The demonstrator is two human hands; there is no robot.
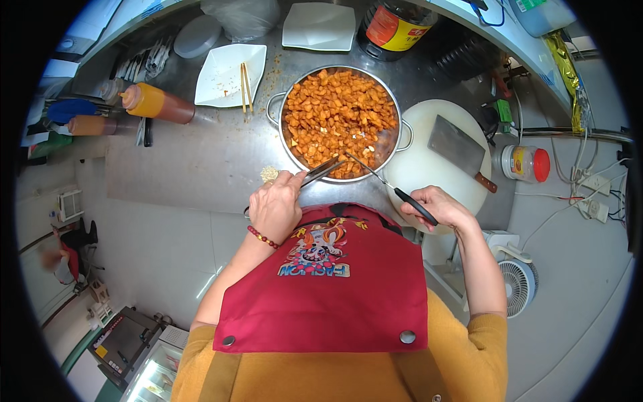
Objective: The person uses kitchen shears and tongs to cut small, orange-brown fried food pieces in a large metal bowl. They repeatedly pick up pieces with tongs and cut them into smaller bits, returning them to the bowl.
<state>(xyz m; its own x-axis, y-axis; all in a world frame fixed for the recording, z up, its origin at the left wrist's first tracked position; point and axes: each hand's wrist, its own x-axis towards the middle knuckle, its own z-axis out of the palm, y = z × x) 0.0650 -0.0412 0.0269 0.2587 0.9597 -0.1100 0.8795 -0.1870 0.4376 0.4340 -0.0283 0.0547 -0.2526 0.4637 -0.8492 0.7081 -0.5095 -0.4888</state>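
Observation:
Before me stands a two-handled stainless steel pot (389, 141), filled with small orange-brown, sauce-coated food chunks (339, 113). My left hand (275, 200) grips a pair of metal tongs (321, 172), whose tips reach over the pot's near rim into the chunks. In my right hand (439, 208) is a black-handled metal utensil (415, 206). Its thin shaft slants over the rim too, and its working end is among the food, so its kind is unclear. A few pale bits show on the chunks near both tools. Beside my left hand lies a small heap of pale grains (269, 174).
At right, a cleaver (456, 143) rests on a round white cutting board (409, 161), near a red-lidded jar (525, 164). Chopsticks (246, 86) lie across a white square plate (216, 75). Behind stand another plate (318, 26) and a large sauce jug (394, 30). Squeeze bottles (158, 103) lie left.

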